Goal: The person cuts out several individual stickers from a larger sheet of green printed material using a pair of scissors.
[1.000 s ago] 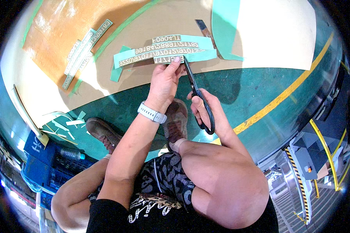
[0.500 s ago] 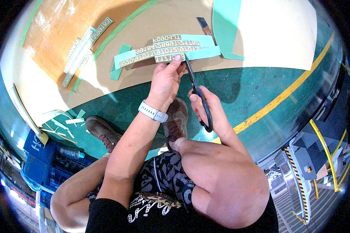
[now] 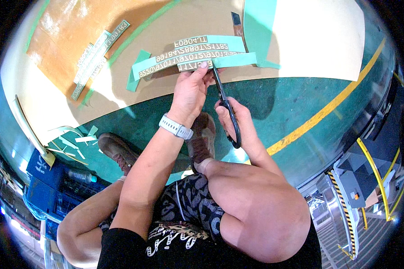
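While left hand (image 3: 188,95) pinches green strip (image 3: 194,62) | scissors (image 3: 221,90) — right hand (image 3: 243,120) — at edge

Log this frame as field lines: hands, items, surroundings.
left hand: pinching the lower edge of lettered green strips
right hand: gripping black scissors
scissor blades: at the strips' lower edge, beside the left hand
left wrist: pale watch
upper left: more lettered strips on orange surface
lower left: narrow offcuts on green floor
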### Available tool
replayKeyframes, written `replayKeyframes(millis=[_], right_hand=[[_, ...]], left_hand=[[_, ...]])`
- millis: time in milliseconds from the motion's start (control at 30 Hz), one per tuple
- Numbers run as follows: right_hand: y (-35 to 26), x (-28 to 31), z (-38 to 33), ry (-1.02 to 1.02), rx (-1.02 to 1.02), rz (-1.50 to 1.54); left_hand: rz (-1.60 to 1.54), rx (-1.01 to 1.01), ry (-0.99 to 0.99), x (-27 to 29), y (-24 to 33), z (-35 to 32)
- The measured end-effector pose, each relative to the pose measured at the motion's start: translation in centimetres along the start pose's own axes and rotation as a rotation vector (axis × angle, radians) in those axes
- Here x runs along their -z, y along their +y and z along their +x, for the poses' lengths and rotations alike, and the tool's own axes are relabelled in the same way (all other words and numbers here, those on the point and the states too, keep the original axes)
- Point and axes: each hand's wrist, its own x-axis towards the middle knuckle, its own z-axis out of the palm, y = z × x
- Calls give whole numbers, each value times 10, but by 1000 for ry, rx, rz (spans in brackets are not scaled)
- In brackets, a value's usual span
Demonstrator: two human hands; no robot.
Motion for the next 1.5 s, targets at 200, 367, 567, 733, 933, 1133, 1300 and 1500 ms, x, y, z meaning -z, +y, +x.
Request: replayKeyframes(millis=[200,367,567,733,933,1133,1300,1500], right_hand=[[-7,-3,-6,-83,-95,289],[-4,-13,-11,-93,-140,609],[-7,-10,-9,-60,-127,385],[-8,-10,-7,-44,-73,293],[-6,-8,-6,-32,-89,168],[0,-7,-4,-13,-54,92],[0,-7,-4,8,-24,42],[-1,-8,-3,39,-17,31]], left_hand=[[-5,-23,13,-2,-3,-1],[-9,-1,7,-6,-4,0],[-11,-28,-10,-8,-4,-1],[-37,-21,9,-3,-5,-2],[-73,-32,6,-6,-5,-3],[-85,-26,-4,-4,-7,-2],[-79,-26,10,-5,-7,-2],[-54,-16,8,-6,-6,-1]])
